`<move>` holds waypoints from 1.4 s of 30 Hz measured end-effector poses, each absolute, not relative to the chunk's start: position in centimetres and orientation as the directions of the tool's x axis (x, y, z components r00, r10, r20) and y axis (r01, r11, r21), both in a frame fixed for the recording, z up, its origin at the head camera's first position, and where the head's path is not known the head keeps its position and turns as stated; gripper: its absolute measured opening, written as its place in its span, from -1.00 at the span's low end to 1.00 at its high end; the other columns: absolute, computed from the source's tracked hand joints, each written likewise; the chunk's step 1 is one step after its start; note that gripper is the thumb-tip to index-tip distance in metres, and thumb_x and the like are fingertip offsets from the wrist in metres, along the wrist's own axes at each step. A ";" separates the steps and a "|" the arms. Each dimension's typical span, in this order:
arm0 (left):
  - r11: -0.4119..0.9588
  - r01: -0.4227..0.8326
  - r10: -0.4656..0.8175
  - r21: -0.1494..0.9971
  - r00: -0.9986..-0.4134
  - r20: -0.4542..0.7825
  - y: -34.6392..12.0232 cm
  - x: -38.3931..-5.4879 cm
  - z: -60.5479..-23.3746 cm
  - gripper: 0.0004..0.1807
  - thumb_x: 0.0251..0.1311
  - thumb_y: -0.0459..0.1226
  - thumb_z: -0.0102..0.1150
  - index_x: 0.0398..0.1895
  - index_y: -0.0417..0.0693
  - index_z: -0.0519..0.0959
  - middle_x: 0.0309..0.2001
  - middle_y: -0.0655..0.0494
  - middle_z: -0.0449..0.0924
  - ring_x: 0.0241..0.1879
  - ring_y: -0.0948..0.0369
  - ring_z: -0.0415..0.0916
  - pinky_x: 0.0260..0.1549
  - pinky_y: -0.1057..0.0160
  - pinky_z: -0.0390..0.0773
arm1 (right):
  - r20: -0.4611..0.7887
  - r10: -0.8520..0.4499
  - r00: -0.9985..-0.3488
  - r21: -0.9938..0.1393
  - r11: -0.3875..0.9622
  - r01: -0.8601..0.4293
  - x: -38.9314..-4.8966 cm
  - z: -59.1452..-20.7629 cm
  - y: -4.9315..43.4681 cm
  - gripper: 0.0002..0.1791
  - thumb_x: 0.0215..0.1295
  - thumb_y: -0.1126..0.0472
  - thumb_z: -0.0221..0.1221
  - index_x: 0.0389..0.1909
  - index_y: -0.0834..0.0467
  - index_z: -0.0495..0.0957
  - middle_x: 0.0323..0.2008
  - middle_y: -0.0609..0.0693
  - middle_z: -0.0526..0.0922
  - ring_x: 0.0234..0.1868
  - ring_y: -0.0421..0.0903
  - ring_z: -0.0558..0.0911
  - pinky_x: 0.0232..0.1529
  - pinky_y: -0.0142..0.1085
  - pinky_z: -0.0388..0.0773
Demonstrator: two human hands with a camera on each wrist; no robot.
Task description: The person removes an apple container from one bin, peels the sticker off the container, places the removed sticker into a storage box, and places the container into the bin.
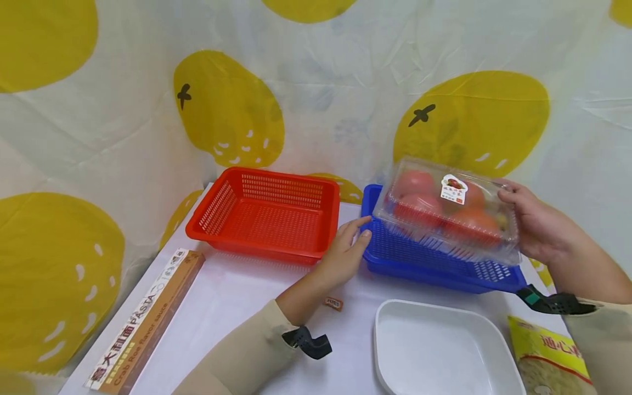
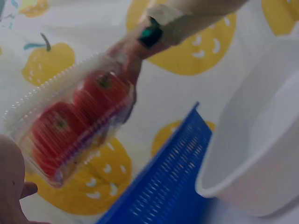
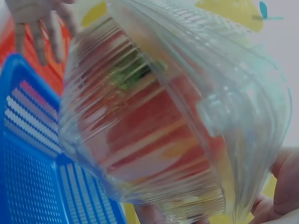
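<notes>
A clear plastic box of tomatoes (image 1: 451, 206) with a white label on its lid is held above the blue basket (image 1: 415, 263). My right hand (image 1: 540, 222) grips its right end, thumb on the lid side. In the right wrist view the tomato box (image 3: 149, 121) fills most of the picture, tilted. My left hand (image 1: 348, 249) is apart from the box, fingers extended near the blue basket's left rim. The right wrist view also shows the left hand (image 3: 44, 23) with its fingers spread. Both tomatoes and box (image 2: 70, 121) appear blurred in the left wrist view.
A red basket (image 1: 276, 214) stands at the back left. In front lies a white tray (image 1: 439, 351), with a yellow pasta bag (image 1: 550, 356) on its right. A long pasta box (image 1: 148, 323) lies along the left edge. A small brown packet (image 1: 333, 303) is near the left forearm.
</notes>
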State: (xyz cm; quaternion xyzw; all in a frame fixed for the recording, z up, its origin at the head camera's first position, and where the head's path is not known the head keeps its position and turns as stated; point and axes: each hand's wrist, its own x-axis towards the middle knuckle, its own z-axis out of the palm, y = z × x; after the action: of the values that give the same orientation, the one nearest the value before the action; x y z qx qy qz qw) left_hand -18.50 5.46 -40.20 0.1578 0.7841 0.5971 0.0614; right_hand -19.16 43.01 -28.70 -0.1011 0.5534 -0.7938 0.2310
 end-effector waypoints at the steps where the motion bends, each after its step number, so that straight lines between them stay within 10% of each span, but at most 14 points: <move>1: 0.203 0.176 0.325 0.963 -0.940 0.104 4.9 -18.4 -39.7 -0.48 0.68 0.07 -0.12 0.61 0.36 0.35 0.61 0.10 0.25 0.56 0.00 0.27 0.47 -0.21 0.33 | -0.085 -0.491 -0.867 -0.930 -0.272 0.245 -18.8 -28.5 42.6 -0.63 0.80 0.16 -0.40 0.45 -0.18 0.08 0.22 -0.06 0.52 0.13 0.01 0.72 0.01 -0.05 0.76; 9: -0.042 0.211 0.359 0.977 -0.909 0.212 0.4 -18.5 -36.7 -0.49 0.69 -0.08 -0.11 0.60 0.12 0.33 0.56 -0.03 0.30 0.52 -0.06 0.32 0.35 -0.21 0.50 | -0.071 -0.468 -0.881 -0.960 -0.208 0.188 -16.0 -28.3 38.4 -0.59 0.79 0.16 -0.32 0.51 -0.16 0.11 0.24 -0.06 0.58 0.13 -0.04 0.73 -0.01 -0.13 0.77; 15: -0.067 0.228 0.397 0.971 -0.887 0.236 -3.1 -19.1 -35.4 -0.42 0.64 -0.07 -0.06 0.63 0.08 0.25 0.57 0.00 0.23 0.54 -0.05 0.23 0.36 -0.22 0.48 | -0.176 -0.317 -0.932 -0.965 -0.130 0.226 -13.5 -29.6 33.9 -0.47 0.77 0.03 -0.14 0.57 -0.38 -0.05 0.31 -0.13 0.41 0.10 -0.08 0.71 0.00 -0.14 0.76; 29: -0.062 0.255 0.436 0.965 -0.863 0.256 -12.9 -17.1 -36.7 -0.44 0.63 -0.19 -0.15 0.62 -0.05 0.23 0.58 -0.05 0.22 0.52 -0.10 0.24 0.39 -0.30 0.38 | -0.207 -0.259 -0.943 -0.962 -0.121 0.244 -9.3 -34.0 21.4 -0.52 0.76 0.05 -0.09 0.56 -0.21 0.10 0.52 0.10 0.16 0.40 0.10 0.42 0.21 -0.08 0.66; 42: 0.031 0.329 0.369 0.944 -0.881 0.295 -21.1 -12.2 -41.2 -0.50 0.66 -0.34 -0.30 0.56 -0.24 0.30 0.46 -0.02 0.43 0.40 0.16 0.46 0.19 0.31 0.57 | -0.259 -0.236 -0.937 -0.927 -0.211 0.310 -7.1 -39.8 12.7 -0.46 0.66 0.16 0.02 0.55 -0.01 0.18 0.22 0.13 0.47 -0.03 -0.05 0.66 -0.06 -0.18 0.66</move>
State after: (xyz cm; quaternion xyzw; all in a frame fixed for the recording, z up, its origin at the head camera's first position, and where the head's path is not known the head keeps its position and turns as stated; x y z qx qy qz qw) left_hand -12.18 -21.10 -41.21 0.2431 0.7179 0.6522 0.0152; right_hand -7.09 12.73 -39.78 0.0308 0.6031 -0.7775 0.1753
